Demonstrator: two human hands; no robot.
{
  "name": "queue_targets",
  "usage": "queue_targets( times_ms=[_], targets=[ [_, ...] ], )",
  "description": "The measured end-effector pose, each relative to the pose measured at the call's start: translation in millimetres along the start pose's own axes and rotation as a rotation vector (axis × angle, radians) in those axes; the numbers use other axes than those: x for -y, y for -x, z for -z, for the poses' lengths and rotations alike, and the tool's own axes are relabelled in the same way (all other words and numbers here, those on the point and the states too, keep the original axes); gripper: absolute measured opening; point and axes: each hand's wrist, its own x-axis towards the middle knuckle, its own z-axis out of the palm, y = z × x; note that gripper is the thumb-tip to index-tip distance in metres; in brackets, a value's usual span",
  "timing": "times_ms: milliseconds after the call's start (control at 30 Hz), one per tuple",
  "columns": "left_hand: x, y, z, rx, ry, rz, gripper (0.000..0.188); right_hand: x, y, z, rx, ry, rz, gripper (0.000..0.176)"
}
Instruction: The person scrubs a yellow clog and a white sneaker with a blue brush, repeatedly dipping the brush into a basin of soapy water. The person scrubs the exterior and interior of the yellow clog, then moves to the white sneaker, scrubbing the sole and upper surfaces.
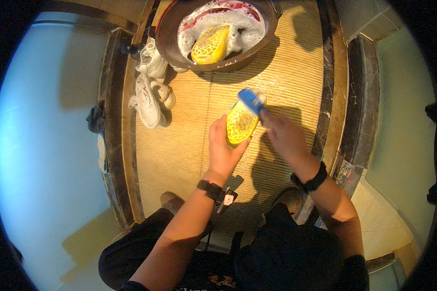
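Observation:
My left hand [222, 149] grips a shoe [241, 125] whose yellow, web-patterned sole faces up, with a greyish patch in its middle. My right hand [287, 136] is closed around the handle of a blue brush [250, 101]. The brush head lies over the far part of the sole and hides some of it. Both hands are above the ribbed yellowish floor. Beyond them stands a dark brown basin [222, 67] of sudsy water. Another yellow sole [210, 45] pokes out of the foam, and something red shows at the basin's far side.
White shoes [147, 103] stand along the left edge, beside the basin. A dark bundled cloth [95, 117] and a pale flat item [102, 152] lie past the left stone kerb [118, 127]. Another dark stone kerb [357, 91] bounds the right. My shod feet [289, 200] are close below.

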Motion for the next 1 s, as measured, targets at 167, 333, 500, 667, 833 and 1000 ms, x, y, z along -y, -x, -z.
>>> queue_targets(
  times_ms=[167,333,500,667,833,1000],
  targets=[
    [2,4,-2,0.019,0.052,0.033,0.09,21,34,-5,0.131,0.004,0.005,0.044],
    [2,5,-3,-0.003,0.033,0.045,0.091,-18,-9,-3,0.033,0.155,-0.038,0.039],
    [1,5,-3,-0.008,0.051,0.06,0.091,-5,-13,-1,0.057,0.23,-0.095,0.04],
    [1,6,-4,-0.013,0.063,0.057,0.089,33,31,-8,0.117,0.073,0.006,0.041],
    [0,6,-4,-0.023,0.026,0.049,0.091,-1,9,-6,0.079,0.173,-0.031,0.043],
    [-1,5,-1,0.008,0.03,0.069,0.094,-24,-21,-3,-0.005,0.15,-0.123,0.034]
  ],
)
